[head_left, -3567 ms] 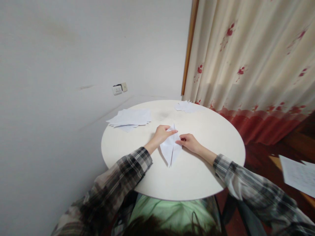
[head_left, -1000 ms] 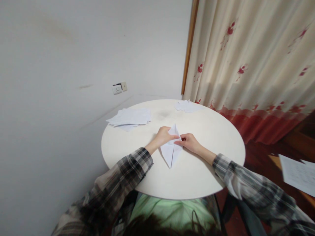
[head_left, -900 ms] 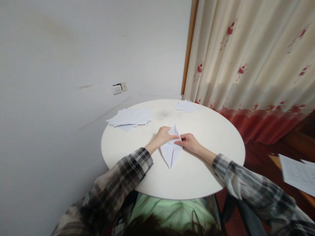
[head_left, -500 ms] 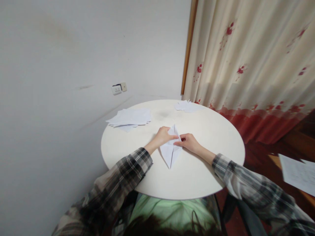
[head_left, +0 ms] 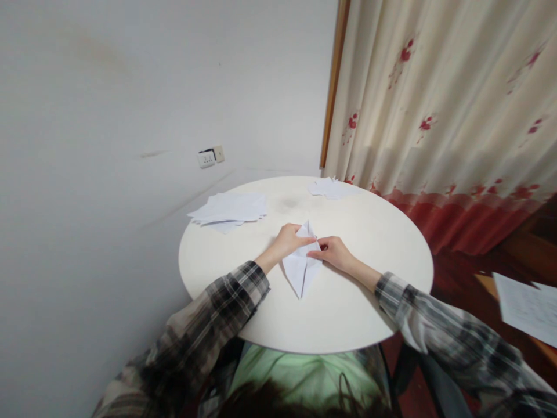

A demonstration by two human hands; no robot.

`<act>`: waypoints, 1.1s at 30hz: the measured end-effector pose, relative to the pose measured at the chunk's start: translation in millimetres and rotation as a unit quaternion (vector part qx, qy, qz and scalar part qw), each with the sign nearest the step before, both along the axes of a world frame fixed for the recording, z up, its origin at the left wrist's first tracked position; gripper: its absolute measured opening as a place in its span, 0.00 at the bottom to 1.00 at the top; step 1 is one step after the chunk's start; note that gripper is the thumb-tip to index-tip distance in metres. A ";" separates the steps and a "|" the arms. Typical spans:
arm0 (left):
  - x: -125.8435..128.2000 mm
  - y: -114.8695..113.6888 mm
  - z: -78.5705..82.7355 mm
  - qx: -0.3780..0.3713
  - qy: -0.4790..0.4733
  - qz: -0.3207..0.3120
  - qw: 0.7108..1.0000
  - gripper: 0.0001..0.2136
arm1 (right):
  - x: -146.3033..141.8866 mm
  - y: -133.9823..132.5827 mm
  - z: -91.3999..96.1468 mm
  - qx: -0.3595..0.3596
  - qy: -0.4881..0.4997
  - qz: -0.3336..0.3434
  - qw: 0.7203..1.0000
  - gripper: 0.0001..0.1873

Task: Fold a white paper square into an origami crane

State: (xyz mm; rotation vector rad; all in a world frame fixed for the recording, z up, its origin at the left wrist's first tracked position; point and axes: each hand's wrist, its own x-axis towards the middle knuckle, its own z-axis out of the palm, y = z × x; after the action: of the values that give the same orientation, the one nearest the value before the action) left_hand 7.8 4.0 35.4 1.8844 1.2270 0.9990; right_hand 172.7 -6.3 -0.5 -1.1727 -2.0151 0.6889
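A white sheet of paper folded into a diamond shape (head_left: 296,271) lies on the round white table, one point toward me and a slit running down its near half. From the left, my left hand (head_left: 290,240) grips its upper part, with the thumb across the front and the fingers partly hidden behind the far edge. At the right edge, my right hand (head_left: 334,252) pinches the paper between thumb and forefinger, its other fingers curled. Both hands rest low at the tabletop.
On the table (head_left: 348,313), a stack of white paper (head_left: 232,206) lies at the back left, and white paper pieces (head_left: 329,187) lie at the far edge. A wall with a socket (head_left: 206,159) stands behind, a curtain (head_left: 435,116) at the right. Printed sheets (head_left: 526,305) lie at lower right.
Almost nothing differs. Both hands keep their hold on the folded paper, with only a very slight shift of the fingers and the paper's right edge.
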 end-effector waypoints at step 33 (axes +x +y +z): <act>-4.1 2.6 0.9 0.047 0.071 0.019 0.996 0.13 | 0.3 -3.0 4.2 -0.015 0.066 0.006 0.998 0.16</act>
State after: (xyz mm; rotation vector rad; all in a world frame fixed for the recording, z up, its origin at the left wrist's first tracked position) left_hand 3.7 6.6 36.3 2.0412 1.3235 0.9708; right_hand 173.0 -9.2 3.6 -1.1043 -1.9093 0.7833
